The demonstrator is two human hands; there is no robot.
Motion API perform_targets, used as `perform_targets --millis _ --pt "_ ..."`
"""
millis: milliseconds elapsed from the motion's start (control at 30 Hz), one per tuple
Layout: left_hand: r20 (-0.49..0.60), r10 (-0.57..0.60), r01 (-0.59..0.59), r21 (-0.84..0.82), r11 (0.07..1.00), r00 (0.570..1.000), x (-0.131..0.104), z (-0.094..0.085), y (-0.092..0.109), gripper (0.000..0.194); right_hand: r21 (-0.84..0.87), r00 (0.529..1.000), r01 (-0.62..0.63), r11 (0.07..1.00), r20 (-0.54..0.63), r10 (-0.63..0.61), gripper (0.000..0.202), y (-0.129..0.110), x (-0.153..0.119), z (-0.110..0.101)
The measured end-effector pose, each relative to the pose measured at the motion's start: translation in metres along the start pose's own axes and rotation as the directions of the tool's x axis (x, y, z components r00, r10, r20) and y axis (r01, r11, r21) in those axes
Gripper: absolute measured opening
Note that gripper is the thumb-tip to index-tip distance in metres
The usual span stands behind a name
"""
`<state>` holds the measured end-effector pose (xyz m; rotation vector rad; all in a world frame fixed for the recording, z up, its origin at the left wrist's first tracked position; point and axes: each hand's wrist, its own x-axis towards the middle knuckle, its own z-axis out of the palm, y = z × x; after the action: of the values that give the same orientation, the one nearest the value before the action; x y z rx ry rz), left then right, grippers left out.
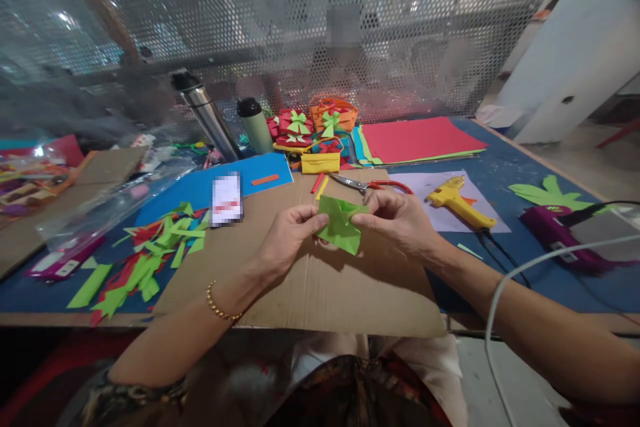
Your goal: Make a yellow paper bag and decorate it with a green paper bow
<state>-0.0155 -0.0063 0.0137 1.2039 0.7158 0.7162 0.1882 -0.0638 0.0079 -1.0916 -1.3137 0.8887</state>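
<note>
Two bare hands work over cardboard (300, 293) in the head view: the left hand (295, 233) pinches the left edge of a green piece (340, 232) between thumb and fingers, and the right hand (393, 217) pinches its upper right edge likewise; gripping from opposite sides seems to keep the piece spread and steady; it is held just above the cardboard, which probably shields the blue tabletop (495, 177); scissors (356, 185) lie just beyond the right hand, and a yellow glue gun (453, 200) rests on a pale purple sheet (413, 185), presumably for easy reach and to spare the table; the green piece is bright, thin and creased, its upper part folded around a shallow opening, one corner pointing downward; its material cannot be told.
</note>
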Motion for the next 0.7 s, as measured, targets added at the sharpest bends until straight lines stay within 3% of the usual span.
perform_targets --millis 433,600,700 --pt "0.025 0.018 -0.019 0.032 0.999 1.0 -0.0013 -0.0011 -0.0022 0.047 0.109 0.996 -0.08 0.991 0.057 0.074 0.058 0.0024 0.0012 -0.0017" --pt "0.061 0.026 -0.024 -0.044 0.999 0.998 0.004 -0.0024 -0.0038 0.049 0.125 0.995 -0.073 0.989 0.073 0.064 0.059 0.0019 0.0017 -0.0021" --pt "0.089 -0.007 0.015 -0.089 0.996 0.996 0.0065 -0.0045 -0.0049 0.049 0.231 0.993 -0.102 0.968 0.075 0.087 0.06 0.0017 0.001 0.0009"
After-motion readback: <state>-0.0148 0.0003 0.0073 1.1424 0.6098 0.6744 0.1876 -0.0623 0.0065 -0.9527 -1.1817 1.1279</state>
